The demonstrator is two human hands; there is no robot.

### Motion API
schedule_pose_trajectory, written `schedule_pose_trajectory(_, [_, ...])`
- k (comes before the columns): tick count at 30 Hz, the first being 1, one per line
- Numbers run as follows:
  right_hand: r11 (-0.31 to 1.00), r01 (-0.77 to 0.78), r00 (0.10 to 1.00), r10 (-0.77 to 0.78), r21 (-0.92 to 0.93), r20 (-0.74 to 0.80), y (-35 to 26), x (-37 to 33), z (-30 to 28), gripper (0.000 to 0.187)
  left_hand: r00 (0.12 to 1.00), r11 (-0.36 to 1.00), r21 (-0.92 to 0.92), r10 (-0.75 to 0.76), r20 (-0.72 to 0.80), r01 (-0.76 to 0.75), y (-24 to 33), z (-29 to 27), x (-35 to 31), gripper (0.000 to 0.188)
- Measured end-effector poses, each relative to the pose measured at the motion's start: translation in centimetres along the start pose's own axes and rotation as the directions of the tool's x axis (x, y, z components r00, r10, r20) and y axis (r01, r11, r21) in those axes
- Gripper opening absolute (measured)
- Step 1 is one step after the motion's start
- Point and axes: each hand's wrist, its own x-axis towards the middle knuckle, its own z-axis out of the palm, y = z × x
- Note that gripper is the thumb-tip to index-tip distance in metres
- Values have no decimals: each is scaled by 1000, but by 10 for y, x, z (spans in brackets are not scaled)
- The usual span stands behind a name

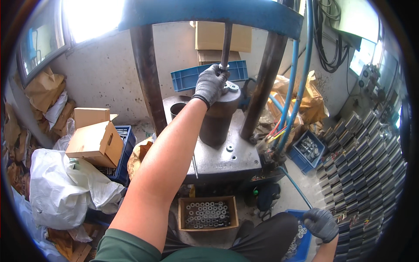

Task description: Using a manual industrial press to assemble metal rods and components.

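Observation:
My left hand (211, 83), in a grey knit glove, reaches up to the lower end of the press's vertical rod (226, 46). Its fingers are closed at a small metal ring (224, 67) right under that rod. Below the hand stands a thick dark steel cylinder (217, 124), with a metal washer (234, 87) on its top. Low on the right, my right hand (321, 225), also gloved, is closed around the end of a long blue lever (296, 185) that slants up to the press.
A carton of metal rings (208, 215) sits below the press bed (218, 166). Blue bins of metal parts (308, 149) (297, 240) stand at right, beside stacked dark metal pieces (366, 174). A cardboard box (97, 144) and white sack (61, 187) are left. Steel columns (146, 74) flank the rod.

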Motion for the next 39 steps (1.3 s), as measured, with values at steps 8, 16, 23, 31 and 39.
schedule_pose_trajectory(8, [951,279,646,-288,-133,-707,-5,105,-68,24,999,973,-228,-29,-33,20,12,3,-11,40])
schedule_pose_trajectory(16, [939,296,469,-305,-178,-829,9,182,-117,20,966,955,-235,131,-222,-184,4,5,-9,21])
schedule_pose_trajectory(23, [975,177,960,-201,-135,-194,7,48,-48,24,996,949,-303,80,-45,-90,5,-5,-9,25])
schedule_pose_trajectory(31, [985,95,995,-92,-145,24,22,-9,15,23,993,922,-379,105,56,-76,-4,1,3,27])
schedule_pose_trajectory(39, [997,65,986,-58,37,-153,-1,13,-19,21,995,930,-368,23,96,14,1,-3,-5,28])
